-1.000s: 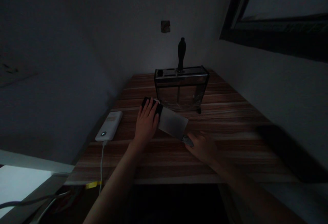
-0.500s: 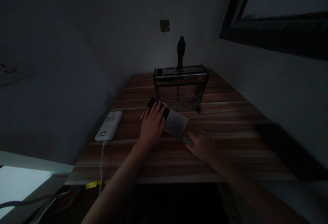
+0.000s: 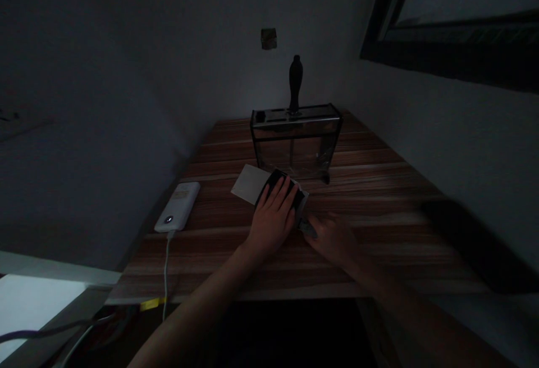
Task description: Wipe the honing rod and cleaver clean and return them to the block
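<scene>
Presently, left hand [image 3: 273,219] flat on dark pad [image 3: 283,184] atop cleaver blade [image 3: 251,183], mid-tabletop [image 3: 379,199], before knife block [image 3: 295,137]. Right hand [image 3: 334,239] closed around cleaver handle [image 3: 309,228]. Risk: dim light, fingers sliding onto edge. Power bank [image 3: 177,214] near left edge.

There are two hands: one left hand [image 3: 273,219] and one right hand [image 3: 334,239]. There is one cleaver with a wide blade [image 3: 251,184] on one wooden table [image 3: 379,199]. One dark block [image 3: 283,184] is under the left hand. There is one clear knife holder [image 3: 295,139], and one black handle [image 3: 295,81] stands up from its top. One white power bank [image 3: 178,213] lies at the left, with one white cable [image 3: 167,269] going from it. On the wall there is one small square plate [image 3: 268,38]. One dark frame [image 3: 450,31] is at the upper right.
</scene>
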The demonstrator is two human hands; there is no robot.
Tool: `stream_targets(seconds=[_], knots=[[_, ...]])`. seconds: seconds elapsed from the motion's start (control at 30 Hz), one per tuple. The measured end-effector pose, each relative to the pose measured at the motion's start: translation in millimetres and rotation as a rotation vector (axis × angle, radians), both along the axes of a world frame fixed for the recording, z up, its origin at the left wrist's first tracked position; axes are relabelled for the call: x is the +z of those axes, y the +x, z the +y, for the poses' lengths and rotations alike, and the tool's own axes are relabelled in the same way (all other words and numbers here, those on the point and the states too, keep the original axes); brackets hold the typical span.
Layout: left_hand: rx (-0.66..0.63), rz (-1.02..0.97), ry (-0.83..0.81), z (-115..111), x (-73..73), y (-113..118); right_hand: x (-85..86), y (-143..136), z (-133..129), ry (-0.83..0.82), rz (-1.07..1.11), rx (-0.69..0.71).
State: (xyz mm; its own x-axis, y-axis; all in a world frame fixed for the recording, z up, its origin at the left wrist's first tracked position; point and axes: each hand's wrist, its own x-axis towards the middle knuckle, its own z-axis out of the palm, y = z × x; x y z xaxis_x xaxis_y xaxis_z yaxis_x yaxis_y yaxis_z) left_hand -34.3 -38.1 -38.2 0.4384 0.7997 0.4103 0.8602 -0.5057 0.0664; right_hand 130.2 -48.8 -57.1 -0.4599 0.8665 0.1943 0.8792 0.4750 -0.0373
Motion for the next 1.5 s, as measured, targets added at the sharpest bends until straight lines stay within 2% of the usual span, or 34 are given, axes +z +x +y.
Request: stream_targets(seconds=[0.23,0.4,0.73,1.07,1.33,1.5], knots=[[-0.085,0.015,-0.050,-14,-3.7,20,1.1,1,1,-0.002,0.005,0.025],[-0.163,0.020,-0.082,-20,-4.9,26,-0.1,3,1,0.001,0.014,0.031],[-0.171,0.022,-0.072,-20,-5.9,26,0.1,2,1,-0.037,-0.016,0.041],[-0.207,0.002,-0.118,-18,-2.4,21,-1.8,2,1,0.021,0.011,0.014],[-0.181,0.012,-0.059,-14,-5.0,20,-2.6,2,2,0.010,0.032,0.028],[-0.120,0.067,-0.010,-11,-3.1,15,-1.7,1,1,0.031,0.018,-0.003]])
